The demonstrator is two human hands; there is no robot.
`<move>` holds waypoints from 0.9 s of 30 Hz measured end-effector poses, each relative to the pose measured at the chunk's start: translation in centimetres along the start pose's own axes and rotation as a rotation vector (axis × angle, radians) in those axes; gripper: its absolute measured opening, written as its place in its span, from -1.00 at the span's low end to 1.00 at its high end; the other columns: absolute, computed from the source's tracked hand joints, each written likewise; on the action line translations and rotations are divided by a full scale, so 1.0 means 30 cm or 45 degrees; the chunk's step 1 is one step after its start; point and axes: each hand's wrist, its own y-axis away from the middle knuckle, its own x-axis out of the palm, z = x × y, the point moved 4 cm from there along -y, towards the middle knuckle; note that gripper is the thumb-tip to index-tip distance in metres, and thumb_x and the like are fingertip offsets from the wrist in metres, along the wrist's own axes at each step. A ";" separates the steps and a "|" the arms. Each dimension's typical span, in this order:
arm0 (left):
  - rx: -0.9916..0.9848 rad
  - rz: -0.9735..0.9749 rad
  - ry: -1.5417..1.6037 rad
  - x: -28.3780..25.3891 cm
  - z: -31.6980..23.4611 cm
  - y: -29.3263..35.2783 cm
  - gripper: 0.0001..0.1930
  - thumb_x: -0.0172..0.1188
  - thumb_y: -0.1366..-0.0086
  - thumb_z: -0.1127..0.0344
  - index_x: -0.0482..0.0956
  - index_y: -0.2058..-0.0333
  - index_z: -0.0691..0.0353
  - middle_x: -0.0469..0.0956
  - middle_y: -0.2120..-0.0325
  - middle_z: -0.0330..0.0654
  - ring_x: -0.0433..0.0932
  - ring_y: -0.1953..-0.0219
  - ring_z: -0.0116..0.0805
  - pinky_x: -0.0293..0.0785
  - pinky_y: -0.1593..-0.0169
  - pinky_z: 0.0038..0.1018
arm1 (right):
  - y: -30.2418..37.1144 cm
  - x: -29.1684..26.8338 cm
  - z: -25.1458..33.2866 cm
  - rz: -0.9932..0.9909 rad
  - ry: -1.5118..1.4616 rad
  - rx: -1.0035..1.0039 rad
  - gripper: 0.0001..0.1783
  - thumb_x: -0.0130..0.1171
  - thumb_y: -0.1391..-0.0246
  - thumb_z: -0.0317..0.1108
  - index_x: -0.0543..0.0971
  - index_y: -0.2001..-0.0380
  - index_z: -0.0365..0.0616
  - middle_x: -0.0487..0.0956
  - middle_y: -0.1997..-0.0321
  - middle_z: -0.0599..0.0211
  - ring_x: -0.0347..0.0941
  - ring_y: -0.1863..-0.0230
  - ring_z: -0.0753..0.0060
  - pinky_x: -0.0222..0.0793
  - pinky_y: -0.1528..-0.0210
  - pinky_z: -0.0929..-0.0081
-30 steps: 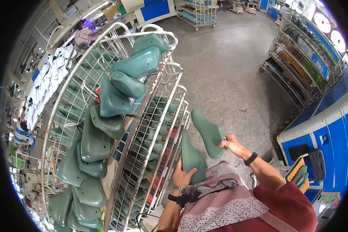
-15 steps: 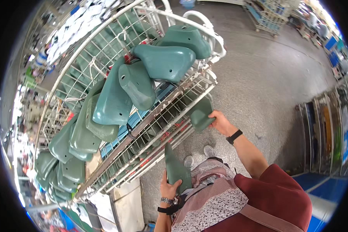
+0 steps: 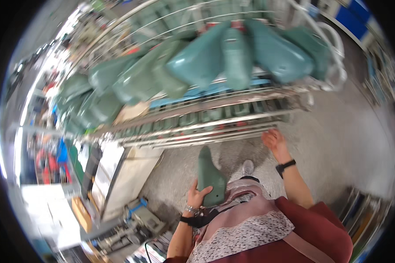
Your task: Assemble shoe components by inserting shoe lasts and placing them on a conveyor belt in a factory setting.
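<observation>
My left hand grips a dark green shoe last by its wide end, thumb across it, with the narrow toe pointing up toward the rack. My right hand is beside the lower rails near the rack's right end, fingers loosely extended and holding nothing I can see. In front of me stands a white wire rack on a slant-free line across the view. Its upper tier carries several teal and green shoe lasts. More lasts line the lower tier, partly hidden by bars. Motion blurs the scene.
Grey floor stretches to the right of the rack. A pale panel stands at the lower left, with a machine in front of it. Another rack is at the lower right. A curved white handle rises at the rack's right end.
My view has swung, so the rack now runs nearly level. My right hand has let go of the green last it held at the rack; my left hand keeps its own.
</observation>
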 end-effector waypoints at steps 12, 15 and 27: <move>0.095 -0.140 0.953 -0.441 0.167 0.031 -0.38 0.34 -0.33 0.12 0.40 -0.26 0.29 0.56 -0.05 -0.05 0.58 -0.04 -0.27 0.57 -0.08 -0.35 | 0.617 0.886 -0.784 1.055 0.854 0.756 -0.20 0.29 -0.27 -0.04 0.25 -0.40 -0.21 0.42 -0.33 0.16 0.38 -0.34 0.21 0.44 -0.25 0.22; 0.198 -0.196 0.842 -0.652 0.248 -0.028 -0.37 0.31 -0.36 0.06 0.39 -0.26 0.30 0.56 -0.03 -0.06 0.58 -0.01 -0.33 0.56 -0.05 -0.36 | 0.651 1.049 -0.998 1.098 0.948 0.592 -0.29 0.36 -0.18 -0.18 0.36 -0.31 -0.24 0.49 -0.23 0.23 0.44 -0.26 0.27 0.41 -0.24 0.28; -0.119 -1.064 0.270 -1.290 0.924 0.387 -0.54 0.34 -0.31 0.01 0.69 -0.03 0.21 0.72 0.07 0.04 0.70 0.01 -0.11 0.58 -0.05 -0.27 | 0.227 1.419 -1.664 0.538 1.145 0.228 -0.65 0.29 0.09 -0.34 0.53 0.17 -0.14 0.57 0.25 0.38 0.51 0.22 0.37 0.48 0.17 0.34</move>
